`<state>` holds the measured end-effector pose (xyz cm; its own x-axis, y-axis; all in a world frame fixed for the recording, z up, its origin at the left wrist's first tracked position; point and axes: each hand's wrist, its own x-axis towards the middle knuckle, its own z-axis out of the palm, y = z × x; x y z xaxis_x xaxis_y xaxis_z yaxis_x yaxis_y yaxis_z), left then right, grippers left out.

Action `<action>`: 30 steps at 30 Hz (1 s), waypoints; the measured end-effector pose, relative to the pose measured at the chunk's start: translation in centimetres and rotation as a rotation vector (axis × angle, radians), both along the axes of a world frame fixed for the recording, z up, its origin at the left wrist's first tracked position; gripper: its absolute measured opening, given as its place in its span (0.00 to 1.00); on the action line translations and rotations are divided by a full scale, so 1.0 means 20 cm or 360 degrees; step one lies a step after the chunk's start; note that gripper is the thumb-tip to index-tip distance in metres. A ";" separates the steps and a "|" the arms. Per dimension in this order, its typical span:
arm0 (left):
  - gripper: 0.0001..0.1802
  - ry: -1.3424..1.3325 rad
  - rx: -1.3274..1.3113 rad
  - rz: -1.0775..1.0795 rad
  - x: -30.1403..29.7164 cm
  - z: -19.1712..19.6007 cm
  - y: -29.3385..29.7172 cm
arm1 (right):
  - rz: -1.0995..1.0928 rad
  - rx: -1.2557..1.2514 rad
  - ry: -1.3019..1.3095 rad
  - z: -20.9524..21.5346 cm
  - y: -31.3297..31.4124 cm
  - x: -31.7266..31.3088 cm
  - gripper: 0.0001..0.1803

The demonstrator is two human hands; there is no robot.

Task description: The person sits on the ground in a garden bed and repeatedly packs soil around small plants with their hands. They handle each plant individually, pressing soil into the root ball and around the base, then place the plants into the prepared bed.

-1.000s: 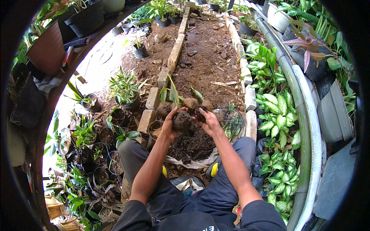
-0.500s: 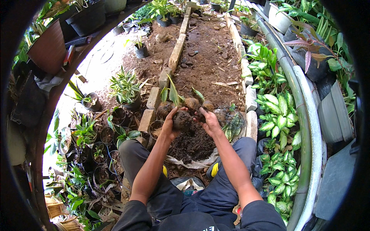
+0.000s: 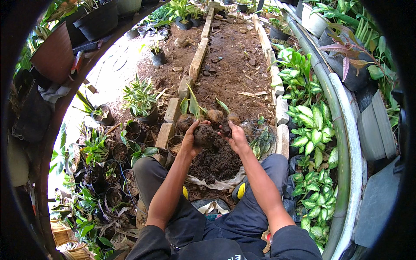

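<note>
Soil clump (image 3: 204, 136) sits in the person's left hand (image 3: 190, 141), mid-view on the head cam, right above the gap betw. the knees. L fingers are curled round its 9 o'clock side, thumb up top — a proper grasp. R hand (image 3: 236, 138), at 3 o'clock from it, is half open, fingers loosely bent toward the clump; can't tell if they're touching it.

An upright green leaf (image 3: 194, 105) w/ a paler edge stands at 11 to 12 o'clock; can't tell whether it grows from the clump. Round brown fibrous balls lie beyond the hands: one (image 3: 214, 115) at 1 o'clock, another (image 3: 233, 118) at 2, nr the R thumb.

Loose dark soil (image 3: 216, 165) is heaped at 5 o'clock on a pale sheet (image 3: 225, 185), its rim showing nearest the knees. Brick edging (image 3: 172, 110) runs past at 10 o'clock, w/ a potted striped plant (image 3: 139, 102) farther out. Approx. 3 o'clock, well apart — white-and-green leafy plants (image 3: 315, 121) beside a bamboo pole (image 3: 339, 134).
</note>
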<state>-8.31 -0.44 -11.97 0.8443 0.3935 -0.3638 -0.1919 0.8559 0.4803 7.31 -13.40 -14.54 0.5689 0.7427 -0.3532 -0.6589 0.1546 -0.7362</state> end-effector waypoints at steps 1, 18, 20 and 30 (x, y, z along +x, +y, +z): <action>0.20 -0.0061 -0.0008 -0.0008 0.00 0.00 0.00 | 0.0031 0.0042 0.0104 0.01 0.00 0.01 0.14; 0.22 -0.0014 0.0006 0.0040 0.00 -0.01 0.00 | 0.0110 0.0120 0.0132 0.03 -0.01 0.02 0.12; 0.22 -0.0020 -0.0011 0.0042 0.00 -0.01 0.00 | 0.0108 0.0128 0.0186 0.06 -0.01 0.02 0.12; 0.22 0.0052 -0.0007 0.0036 0.00 -0.02 0.00 | 0.0089 0.0064 0.0002 0.00 0.00 0.03 0.12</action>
